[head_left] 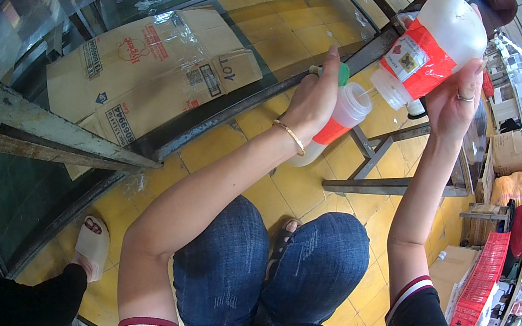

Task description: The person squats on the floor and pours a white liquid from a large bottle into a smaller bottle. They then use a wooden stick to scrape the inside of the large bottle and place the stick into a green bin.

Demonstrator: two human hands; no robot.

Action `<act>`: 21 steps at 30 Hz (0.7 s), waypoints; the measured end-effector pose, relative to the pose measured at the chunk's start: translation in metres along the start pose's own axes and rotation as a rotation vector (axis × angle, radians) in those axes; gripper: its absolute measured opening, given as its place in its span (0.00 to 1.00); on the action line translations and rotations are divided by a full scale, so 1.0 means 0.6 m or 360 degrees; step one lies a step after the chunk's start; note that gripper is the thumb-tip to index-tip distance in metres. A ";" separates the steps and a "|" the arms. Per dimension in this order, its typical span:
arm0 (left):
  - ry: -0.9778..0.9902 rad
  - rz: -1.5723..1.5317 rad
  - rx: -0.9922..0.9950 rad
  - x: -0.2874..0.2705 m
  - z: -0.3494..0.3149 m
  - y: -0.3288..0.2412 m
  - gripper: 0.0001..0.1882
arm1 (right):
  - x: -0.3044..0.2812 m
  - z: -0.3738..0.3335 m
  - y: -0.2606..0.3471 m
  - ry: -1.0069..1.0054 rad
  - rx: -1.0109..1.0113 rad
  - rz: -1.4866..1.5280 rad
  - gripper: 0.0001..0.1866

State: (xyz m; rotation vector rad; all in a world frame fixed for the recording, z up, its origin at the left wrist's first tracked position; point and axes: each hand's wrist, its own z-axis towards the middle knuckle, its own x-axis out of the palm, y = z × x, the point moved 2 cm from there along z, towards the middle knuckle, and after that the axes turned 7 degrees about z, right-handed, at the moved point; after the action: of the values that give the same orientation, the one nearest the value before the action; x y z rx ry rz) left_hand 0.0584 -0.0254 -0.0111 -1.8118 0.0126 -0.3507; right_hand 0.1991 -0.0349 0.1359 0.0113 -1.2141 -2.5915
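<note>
My right hand [452,99] grips a large white plastic bottle [455,26] with an orange-red label bearing hazard symbols. The bottle is tipped, its open neck pointing down to the left. Below that neck, a smaller translucent bottle [355,103] with an orange band is held in my left hand [314,102], its mouth open. The two necks are close but apart, and a thin pale stream seems to run between them. A green cap [343,74] shows by my left thumb; how it is held is partly hidden.
Left of my arms, a flattened cardboard box [147,79] lies on a low metal-framed rack. A metal stool frame [378,179] stands on the yellow tiles. At right are a red crate [484,278], a carton [508,152] and other people. Another person's sandalled foot [92,245] is at left.
</note>
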 end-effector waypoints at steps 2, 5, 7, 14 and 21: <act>-0.0009 0.0017 -0.0014 0.000 -0.001 0.001 0.51 | 0.000 0.001 0.001 -0.0014 -0.0018 -0.0025 0.43; -0.0053 0.0031 -0.0004 0.001 0.000 0.002 0.51 | -0.002 0.003 0.004 0.0002 -0.0020 -0.0053 0.43; -0.0037 0.0023 -0.0009 0.002 0.001 0.003 0.51 | -0.004 0.005 0.005 0.0018 -0.0011 -0.0053 0.43; -0.0014 0.0026 -0.0006 0.003 0.002 0.006 0.51 | -0.007 0.006 0.007 0.0065 -0.0019 -0.0088 0.43; -0.0082 0.0093 0.0032 0.004 0.001 0.004 0.51 | -0.006 0.006 0.010 0.0057 -0.0033 -0.0111 0.44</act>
State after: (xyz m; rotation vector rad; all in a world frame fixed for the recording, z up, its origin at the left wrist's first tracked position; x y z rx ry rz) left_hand 0.0611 -0.0261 -0.0128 -1.7962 0.0259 -0.2614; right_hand 0.2033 -0.0348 0.1423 0.0971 -1.1949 -2.6514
